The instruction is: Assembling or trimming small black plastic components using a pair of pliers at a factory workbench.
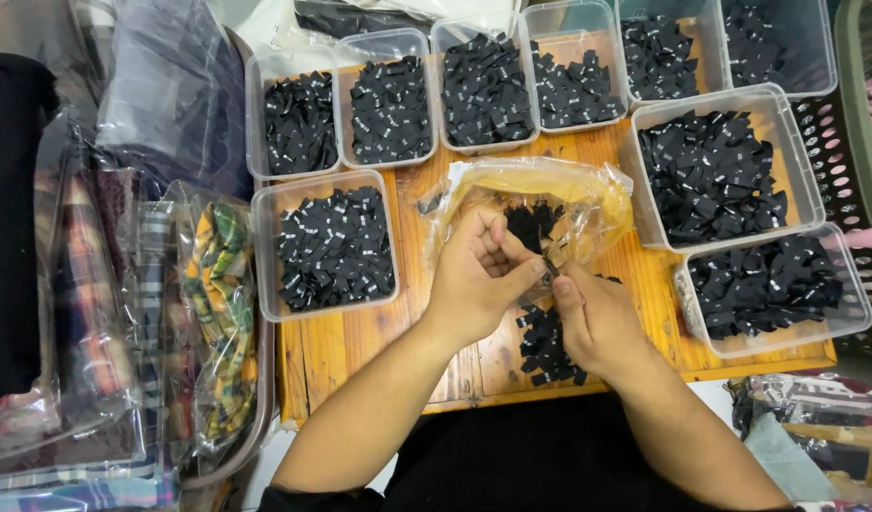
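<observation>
My left hand [474,275] and my right hand [592,318] meet over a small wooden table [360,341], both pinching one small black fabric label [548,273] between thumbs and fingertips. Just behind the hands lies a crumpled clear plastic bag [569,190] with more black labels inside. A loose pile of black labels [545,346] sits on the wood under my right hand.
Several clear plastic tubs full of black labels ring the table: one at the left [265,256], a row along the back [436,43], two at the right [796,152]. Bagged plaid garments [208,313] are stacked at the left. A dark perforated basket [848,142] stands at the right.
</observation>
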